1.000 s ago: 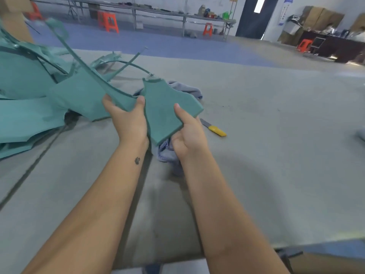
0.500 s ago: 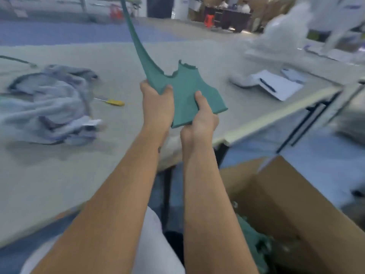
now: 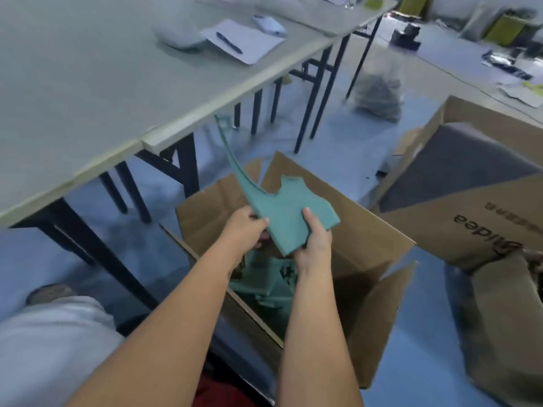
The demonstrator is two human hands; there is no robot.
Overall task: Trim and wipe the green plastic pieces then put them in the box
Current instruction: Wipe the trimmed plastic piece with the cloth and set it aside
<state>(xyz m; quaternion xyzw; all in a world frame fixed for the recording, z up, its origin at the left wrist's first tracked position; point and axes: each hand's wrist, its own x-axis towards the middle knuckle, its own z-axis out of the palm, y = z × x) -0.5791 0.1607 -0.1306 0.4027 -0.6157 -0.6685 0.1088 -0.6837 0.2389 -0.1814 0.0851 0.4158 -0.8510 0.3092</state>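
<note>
Both hands hold one green plastic piece (image 3: 289,211), a flat panel with a long thin curved arm that rises up and left to the table edge. My left hand (image 3: 248,230) grips its left edge and my right hand (image 3: 314,245) grips its lower right edge, thumb on top. The piece hangs over an open cardboard box (image 3: 370,259) on the blue floor. Other green plastic pieces (image 3: 264,284) lie inside the box, partly hidden by my arms.
The grey table (image 3: 88,98) stands at the left, with paper and a pen (image 3: 229,42) on it. A second open cardboard box (image 3: 470,201) sits to the right, and a brown bag (image 3: 505,327) lies at the far right. My knee (image 3: 50,342) is at lower left.
I have turned right, away from the table with the cloth and knife. The green piece, held in both hands, has come down from above the table edge to over the open box.
</note>
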